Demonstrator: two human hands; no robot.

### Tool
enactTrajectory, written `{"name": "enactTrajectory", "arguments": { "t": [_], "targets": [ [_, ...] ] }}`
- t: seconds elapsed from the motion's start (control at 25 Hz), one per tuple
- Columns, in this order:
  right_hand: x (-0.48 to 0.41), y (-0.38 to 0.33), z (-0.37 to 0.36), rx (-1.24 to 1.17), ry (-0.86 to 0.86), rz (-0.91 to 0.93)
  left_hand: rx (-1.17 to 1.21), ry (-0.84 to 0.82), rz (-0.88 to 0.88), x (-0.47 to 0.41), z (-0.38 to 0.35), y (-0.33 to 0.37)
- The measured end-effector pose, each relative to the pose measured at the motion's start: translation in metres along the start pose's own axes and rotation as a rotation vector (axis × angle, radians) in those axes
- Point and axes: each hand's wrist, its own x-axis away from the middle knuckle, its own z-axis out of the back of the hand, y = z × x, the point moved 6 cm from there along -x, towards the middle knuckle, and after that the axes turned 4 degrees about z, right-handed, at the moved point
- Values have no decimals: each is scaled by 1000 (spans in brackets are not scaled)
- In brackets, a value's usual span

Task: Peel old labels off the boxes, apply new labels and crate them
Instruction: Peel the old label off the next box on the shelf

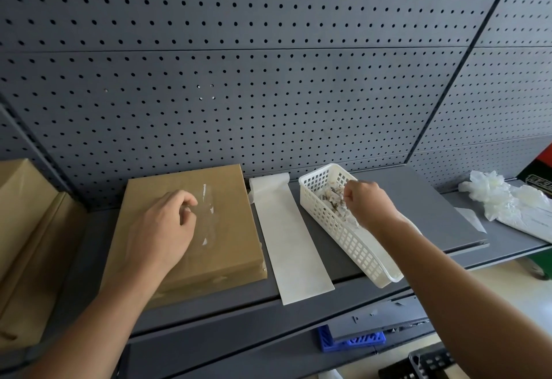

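A flat brown cardboard box (227,229) lies on the grey shelf (418,199), with shiny clear tape remnants (207,199) on its top. My left hand (162,229) rests on the box with its fingers curled next to the tape; a grip on the tape cannot be made out. To the right stands a white plastic basket (352,238) holding scraps of peeled labels (334,196). My right hand (364,199) is over the basket, fingers curled down into the scraps. A long white strip of label backing (292,244) lies between box and basket.
A grey pegboard wall (268,80) rises behind the shelf. More brown boxes (27,229) stand at the left. Crumpled clear plastic bags (507,202) lie at the far right. Below the shelf edge sit a blue plastic part (352,341) and a black crate (430,363).
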Motion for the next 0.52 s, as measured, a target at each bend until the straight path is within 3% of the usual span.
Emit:
{"name": "enactTrajectory", "arguments": {
  "t": [0.24,0.52],
  "targets": [
    [9,-3,-20,122,-61,127,23,-10,21,3,1,-3],
    [12,-6,-30,-36,-86,174,40,-1,26,4,4,-10]
  ]
}}
